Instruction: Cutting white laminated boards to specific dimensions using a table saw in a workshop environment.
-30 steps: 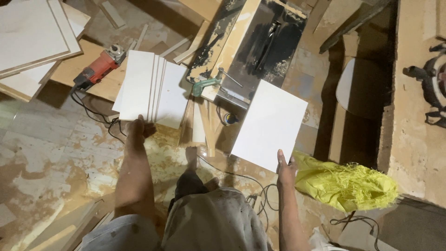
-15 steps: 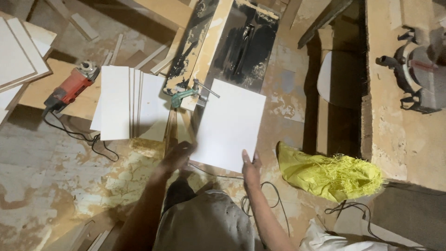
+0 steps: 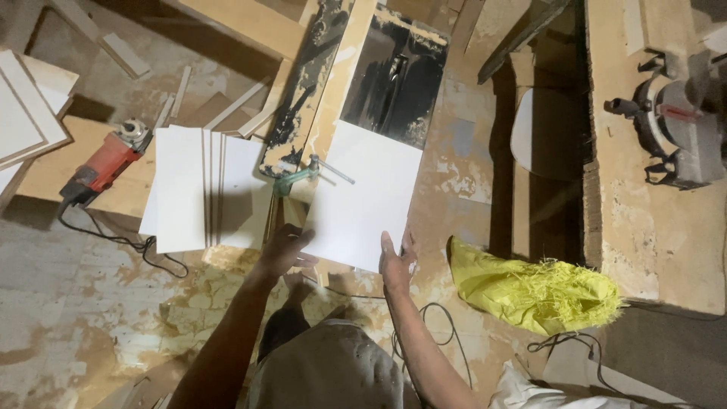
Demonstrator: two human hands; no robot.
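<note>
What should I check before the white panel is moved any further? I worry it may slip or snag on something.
1. Right hand grips the white panel at its near edge: ok.
2. Left hand on the panel's near left corner: ok.
3. Green clamp touches or overlaps the panel's left edge: not ok.
4. Panel lies flat on the dark-topped bench: cannot tell.
5. Stack of white panels sits apart, to the left: ok.
6. Angle grinder clear of both hands: ok.

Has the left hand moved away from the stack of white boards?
Yes. The left hand left the white board stack and moved right, to the single white panel.
</note>
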